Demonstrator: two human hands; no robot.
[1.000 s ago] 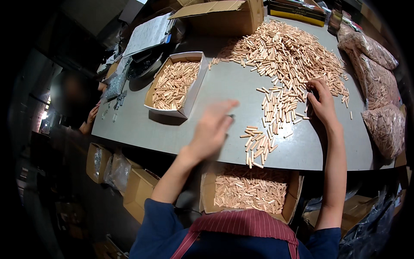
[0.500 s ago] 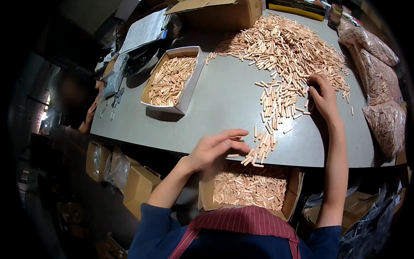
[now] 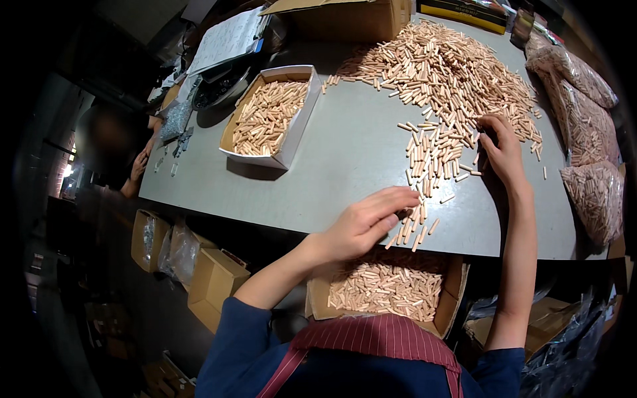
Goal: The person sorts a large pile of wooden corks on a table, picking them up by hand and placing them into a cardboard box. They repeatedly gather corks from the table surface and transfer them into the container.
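A large heap of short wooden dowel pins (image 3: 458,73) covers the far right of the grey table (image 3: 345,166). From it a narrower trail runs down to the near edge. My left hand (image 3: 365,222) lies over the lower end of this trail, fingers stretched out and touching several pins. At the right flank of the heap my right hand (image 3: 502,151) rests with fingers bent and thumb apart, its fingertips against the pins; I see nothing gripped in it. Below the table edge, against my apron, an open cardboard box (image 3: 453,302) holds many more pins.
A white-sided box (image 3: 302,123) full of pins stands left of the heap. Filled clear bags (image 3: 590,199) line the right edge. A large carton (image 3: 338,23) and a clipboard with papers (image 3: 225,43) are at the back. At far left, another person's hand (image 3: 139,164) rests by the table.
My left hand has moved right and slightly up, onto the trail of pins. Pins at the near edge have shifted, and fewer lie there. My right hand has barely moved.
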